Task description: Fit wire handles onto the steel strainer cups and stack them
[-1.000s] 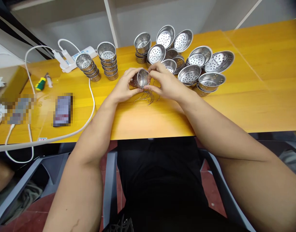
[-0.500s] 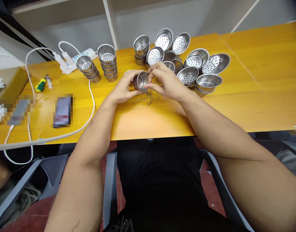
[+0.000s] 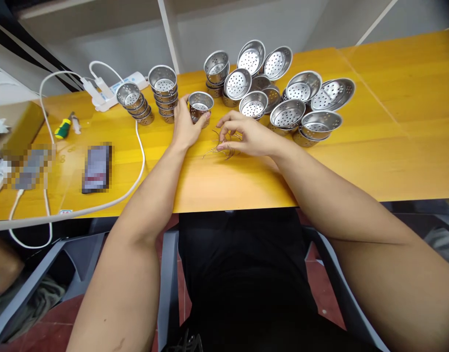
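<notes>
My left hand (image 3: 187, 124) is wrapped around the side of a small perforated metal cup (image 3: 201, 101), thumb at its front. This cup stands upright on another cup, partly hidden by the thumb. My right hand (image 3: 242, 134) hovers low over a small loose pile of thin curved wires (image 3: 230, 152). Its thumb and forefinger are brought together at the pile, seemingly on a curved wire (image 3: 215, 133); the fingers partly hide it.
Two stacks of perforated cups (image 3: 162, 80) stand to the left. Many more perforated cups (image 3: 286, 113) crowd the right. A power strip (image 3: 116, 93) with a white cable (image 3: 142, 156), a screwdriver (image 3: 64, 128) and a blurred phone-like object (image 3: 96, 167) lie farther left.
My left hand has moved left and set the cup down upright on another. My right hand has come out of the cup and down to the wires.
</notes>
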Demonstrator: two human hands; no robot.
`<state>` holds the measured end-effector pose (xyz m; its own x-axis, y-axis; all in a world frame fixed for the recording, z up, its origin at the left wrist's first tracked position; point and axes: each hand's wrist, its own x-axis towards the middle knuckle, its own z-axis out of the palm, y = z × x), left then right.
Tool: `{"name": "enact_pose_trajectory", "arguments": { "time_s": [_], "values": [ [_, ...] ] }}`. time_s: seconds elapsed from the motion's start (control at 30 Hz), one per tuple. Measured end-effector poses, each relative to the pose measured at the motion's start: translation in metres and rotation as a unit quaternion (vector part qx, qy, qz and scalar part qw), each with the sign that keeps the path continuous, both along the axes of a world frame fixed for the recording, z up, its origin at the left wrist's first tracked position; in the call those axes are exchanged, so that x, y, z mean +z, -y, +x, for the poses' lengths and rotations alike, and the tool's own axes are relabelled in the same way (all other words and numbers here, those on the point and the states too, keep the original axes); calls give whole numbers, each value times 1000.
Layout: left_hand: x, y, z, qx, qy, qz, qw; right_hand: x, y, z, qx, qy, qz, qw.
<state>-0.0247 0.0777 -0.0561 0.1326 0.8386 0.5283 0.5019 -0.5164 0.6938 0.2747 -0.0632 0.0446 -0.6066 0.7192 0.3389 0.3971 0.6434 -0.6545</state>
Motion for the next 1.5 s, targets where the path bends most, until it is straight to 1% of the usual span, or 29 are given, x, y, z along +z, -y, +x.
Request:
{"name": "enact_pose_trajectory", "arguments": {
  "time_s": [0.1, 0.17, 0.23, 0.3, 0.37, 0.43, 0.5, 0.57, 0.63, 0.7, 0.73, 0.77, 0.83, 0.9, 1.0, 1.07, 1.1, 1.13, 1.2, 1.3, 1.37, 1.43, 1.5],
  "values": [
    [-10, -9, -6, 9, -3, -18, 1000, -8, -5, 2, 16, 34, -5, 999],
    [-12, -12, -8, 8, -4, -35, 999, -13, -7, 2, 22, 57, -6, 998],
    [-10, -12, -9, 20, -17, -64, 998, -14, -7, 2, 17, 66, 3, 998],
    [-8, -9, -7, 39, -35, -95, 994, -14, -7, 3, -19, 54, 25, 998],
    [-5, -1, -5, 45, -41, -106, 993, -14, -10, 8, -91, 33, 55, 994],
    [0, 11, -2, 35, -31, -90, 995, -18, -16, 16, -174, 18, 80, 981],
    [10, 29, 1, 17, -17, -59, 998, -27, -24, 27, -236, 29, 93, 967],
    [26, 48, 7, -7, -18, -21, 1000, -37, -31, 36, -271, 73, 90, 956],
    [46, 66, 15, -40, -26, 15, 999, -45, -36, 40, -291, 118, 83, 946],
    [62, 79, 24, -82, -40, 36, 995, -48, -39, 40, -305, 138, 83, 939],
    [67, 83, 28, -106, -48, 39, 992, -48, -39, 39, -309, 137, 87, 937],
    [69, 85, 32, -129, -53, 39, 989, -46, -40, 37, -312, 132, 92, 936],
    [63, 82, 36, -164, -54, 33, 984, -41, -40, 35, -312, 111, 103, 938],
    [49, 72, 36, -188, -47, 20, 981, -33, -38, 33, -298, 71, 120, 944],
    [26, 57, 35, -213, -34, -9, 976, -20, -30, 25, -236, -5, 148, 960],
    [18, 53, 36, -219, -16, -23, 975, -14, -20, 14, -185, -50, 146, 971],
    [18, 53, 37, -222, -7, -24, 975, -12, -15, 8, -166, -71, 137, 974],
    [20, 54, 39, -227, 3, -21, 974, -10, -10, 1, -153, -92, 124, 976],
    [30, 61, 40, -236, 26, -9, 971, -9, -1, -12, -136, -139, 85, 977],
    [53, 73, 39, -230, 65, -8, 971, -10, 7, -24, -109, -205, -2, 973],
    [68, 81, 37, -216, 79, -19, 973, -8, 11, -26, -87, -225, -49, 969],
    [78, 88, 35, -210, 90, -35, 973, -5, 14, -25, -70, -212, -58, 973],
    [83, 93, 33, -212, 102, -55, 970, 0, 15, -21, -62, -168, -26, 983]
  ]
}}
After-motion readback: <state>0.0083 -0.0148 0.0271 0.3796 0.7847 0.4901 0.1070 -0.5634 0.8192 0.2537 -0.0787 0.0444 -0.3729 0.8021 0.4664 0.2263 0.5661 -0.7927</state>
